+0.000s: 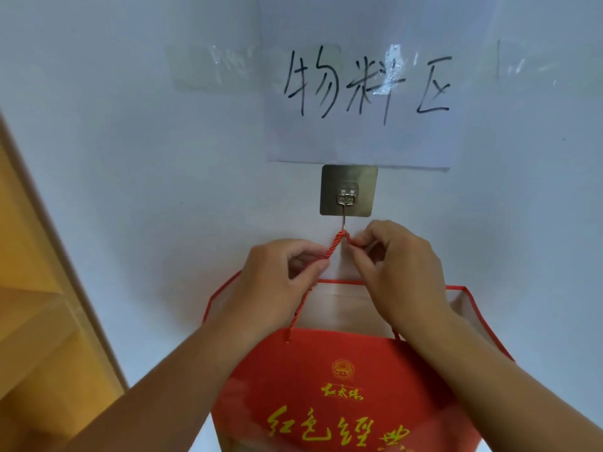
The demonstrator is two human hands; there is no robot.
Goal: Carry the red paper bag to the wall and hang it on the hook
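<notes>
1. The red paper bag (342, 396) hangs against the wall (130, 158), mouth open, directly at 6 o'clock from the hook (343, 223). The hook's adhesive plate (349, 190) sits just under a taped paper sign (359, 93).
2. The red rope handle (341, 241) peaks right at the hook's lower tip. Whether it is fully seated over the wire cannot be told.
3. The left hand (280, 278) pinches the rope at 8 o'clock from the hook. The right hand (394, 259) pinches the other side at 4 o'clock. Both are closed narrowly on the cord.
4. Risk: if only one of the bag's two handles is caught, the bag would probably hang lopsided, with its mouth gaping.
5. Risk: letting go before the loop sits in the hook's curve could let the twisted cord slide off, dropping the bag.
6. Risk: a hard downward tug might peel the plate off the wall.
7. A wooden frame (49, 305) stands at 9 o'clock, well apart.
</notes>
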